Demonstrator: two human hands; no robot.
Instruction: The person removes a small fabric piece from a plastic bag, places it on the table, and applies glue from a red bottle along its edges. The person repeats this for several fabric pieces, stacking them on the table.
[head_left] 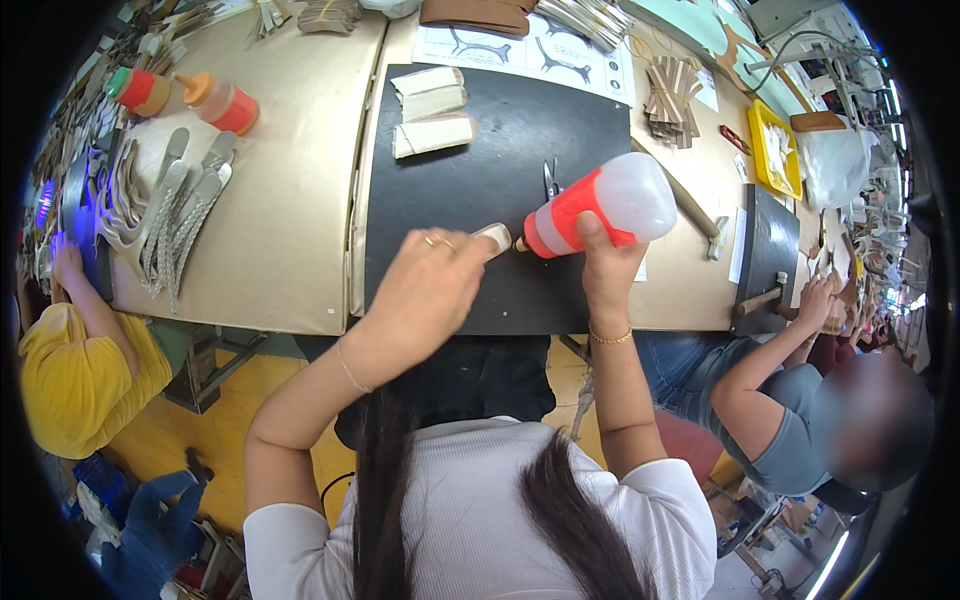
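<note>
Right hand is wrapped around the squeeze bottle, thumb up on the red band, nozzle tilted left twd a small pale piece. Left hand pinches that piece by its near end w/ fingertips, above the black mat on the table. The bottle looks soft plastic, light, maybe slippery; best held at the middle, approx. where the hand is. The piece seems thin, bendable, so hold at the edge, away from the nozzle.
</note>
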